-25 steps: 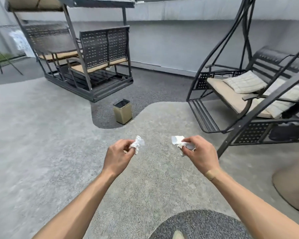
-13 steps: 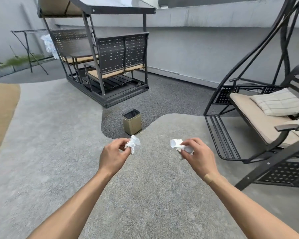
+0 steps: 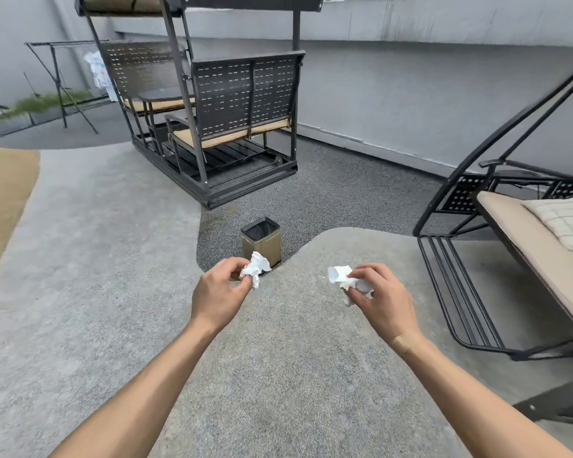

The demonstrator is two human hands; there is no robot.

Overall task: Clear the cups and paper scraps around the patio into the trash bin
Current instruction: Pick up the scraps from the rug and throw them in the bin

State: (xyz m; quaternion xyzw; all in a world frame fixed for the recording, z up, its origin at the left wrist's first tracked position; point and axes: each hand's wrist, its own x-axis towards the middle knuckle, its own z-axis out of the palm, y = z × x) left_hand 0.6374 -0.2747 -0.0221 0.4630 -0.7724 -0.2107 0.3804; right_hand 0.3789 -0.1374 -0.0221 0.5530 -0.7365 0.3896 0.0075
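My left hand [image 3: 219,292] pinches a crumpled white paper scrap [image 3: 256,267] between thumb and fingertips. A second white paper scrap [image 3: 341,278] is pinched in my right hand [image 3: 382,299]. Both hands are held out in front of me at chest height, about a forearm's length apart. A small square gold trash bin [image 3: 262,241] with a black liner stands open on the dark gravel just beyond my left hand; the left scrap overlaps its lower front in view.
A dark metal glider bench with canopy [image 3: 219,117] stands behind the bin. To the right is a black swing seat [image 3: 523,233] with beige cushions. A clothes rack [image 3: 60,81] stands far left by the grey wall. The ground is grey paving with a tan patch [image 3: 4,193] at left.
The view has advanced toward the bin, which now sits nearer and more central. Both hands keep their paper scraps, held in the same pose.
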